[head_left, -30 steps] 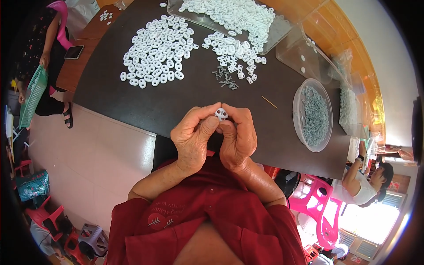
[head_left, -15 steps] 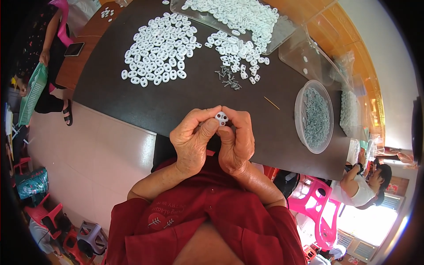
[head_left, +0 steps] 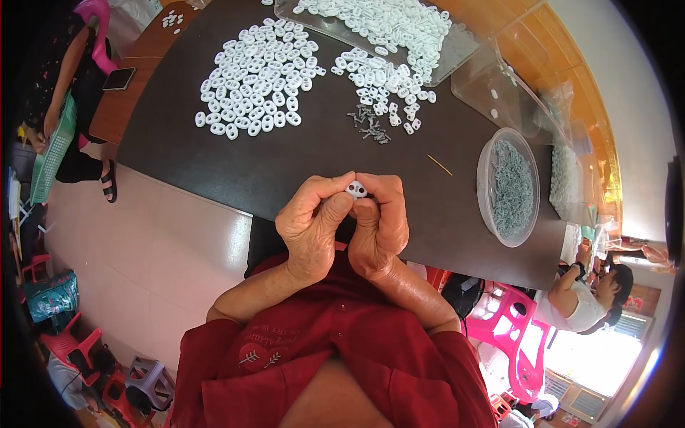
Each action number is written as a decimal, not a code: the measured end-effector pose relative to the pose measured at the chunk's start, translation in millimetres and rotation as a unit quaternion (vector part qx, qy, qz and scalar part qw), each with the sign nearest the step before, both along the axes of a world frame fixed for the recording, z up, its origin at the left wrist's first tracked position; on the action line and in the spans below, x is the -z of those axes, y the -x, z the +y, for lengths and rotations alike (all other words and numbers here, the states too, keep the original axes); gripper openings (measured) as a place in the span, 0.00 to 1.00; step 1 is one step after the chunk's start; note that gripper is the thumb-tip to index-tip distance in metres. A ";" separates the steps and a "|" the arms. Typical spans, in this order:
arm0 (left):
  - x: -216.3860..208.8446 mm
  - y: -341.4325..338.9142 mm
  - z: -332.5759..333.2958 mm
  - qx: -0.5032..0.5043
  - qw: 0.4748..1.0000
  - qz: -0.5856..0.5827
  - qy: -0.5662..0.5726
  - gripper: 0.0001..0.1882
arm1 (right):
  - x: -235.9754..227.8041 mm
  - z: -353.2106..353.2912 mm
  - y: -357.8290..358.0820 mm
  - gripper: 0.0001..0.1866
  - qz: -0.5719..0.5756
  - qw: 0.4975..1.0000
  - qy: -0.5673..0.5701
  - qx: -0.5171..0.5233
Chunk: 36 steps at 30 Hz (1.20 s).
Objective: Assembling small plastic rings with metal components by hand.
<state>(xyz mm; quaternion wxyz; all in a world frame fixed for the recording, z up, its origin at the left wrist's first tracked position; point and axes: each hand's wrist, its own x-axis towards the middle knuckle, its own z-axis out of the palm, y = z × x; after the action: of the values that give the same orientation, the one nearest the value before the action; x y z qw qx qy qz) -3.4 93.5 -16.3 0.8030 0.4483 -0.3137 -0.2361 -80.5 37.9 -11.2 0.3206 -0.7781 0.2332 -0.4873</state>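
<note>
Between my two hands sits a small white plastic piece with dark holes [head_left: 356, 189], pinched by the fingertips and thumbs of both. My left hand [head_left: 312, 225] is closed on its left side, my right hand [head_left: 380, 225] on its right. The fingers hide much of the piece. Beyond them on the dark table lie loose grey screws [head_left: 372, 130] beside a heap of small white plastic pieces [head_left: 385, 82]. Farther left spreads a large group of white oval two-holed pieces [head_left: 260, 75].
A round clear tub of screws [head_left: 485, 203] stands at the right, with a thin wooden stick [head_left: 439, 165] left of it. Clear trays [head_left: 457, 68] line the back. At far left a person holds a green basket [head_left: 57, 146]; another person [head_left: 581, 296] sits at right.
My hands have drawn slightly closer together around the white piece, and the right thumb has risen, covering its lower part. At far left, the other person's arm and basket have shifted.
</note>
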 end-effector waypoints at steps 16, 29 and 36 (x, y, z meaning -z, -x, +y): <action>1.1 -2.3 1.7 0.017 0.999 0.024 -0.017 0.10 | -5.8 5.0 2.5 0.13 0.012 1.000 -0.017 -0.006; -3.6 -6.1 4.7 -0.031 0.997 -0.060 -0.037 0.10 | -17.0 3.7 6.3 0.16 0.026 0.999 -0.023 -0.030; -4.0 -5.7 5.7 -0.015 0.998 -0.046 -0.049 0.12 | -17.7 2.2 8.4 0.16 0.029 0.998 -0.053 -0.032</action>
<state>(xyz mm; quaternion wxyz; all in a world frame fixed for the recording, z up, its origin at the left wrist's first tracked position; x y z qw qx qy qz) 2.3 99.2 -12.3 0.7683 0.5022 -0.3317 -0.2179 -88.9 40.1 6.4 0.3701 -0.7807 0.2434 -0.4408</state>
